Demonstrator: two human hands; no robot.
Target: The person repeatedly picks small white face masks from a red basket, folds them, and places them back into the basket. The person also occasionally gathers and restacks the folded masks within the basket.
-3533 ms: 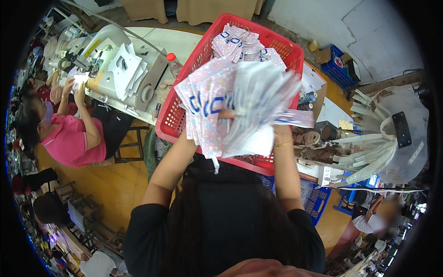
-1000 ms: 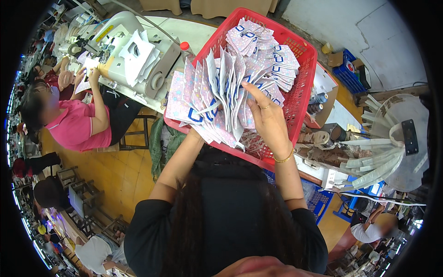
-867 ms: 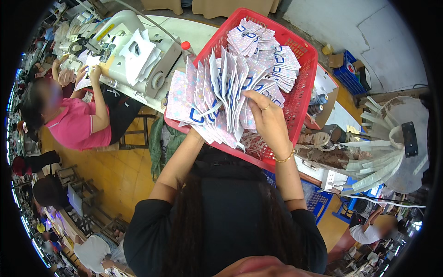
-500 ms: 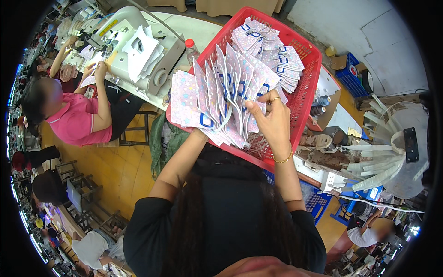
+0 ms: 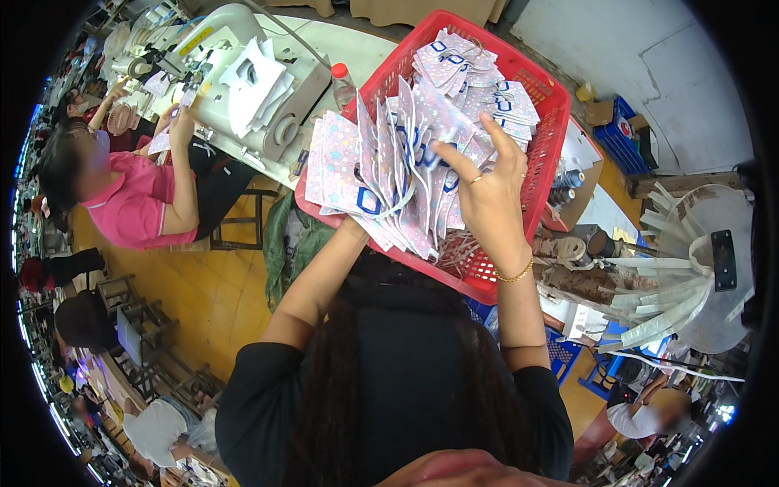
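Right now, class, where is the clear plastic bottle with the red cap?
In the head view the bottle stands upper left of centre on the white table, between the red basket and the white sewing machine.

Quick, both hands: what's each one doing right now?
Left hand: mostly hidden under the fanned stack of pink fabric pieces, holding it.
Right hand: fingers spread on the stack, over the red basket.

White worktable [image 5: 357, 49] bears red basket [image 5: 552, 122], sewing machine [image 5: 260, 81], bottle [image 5: 344, 83]
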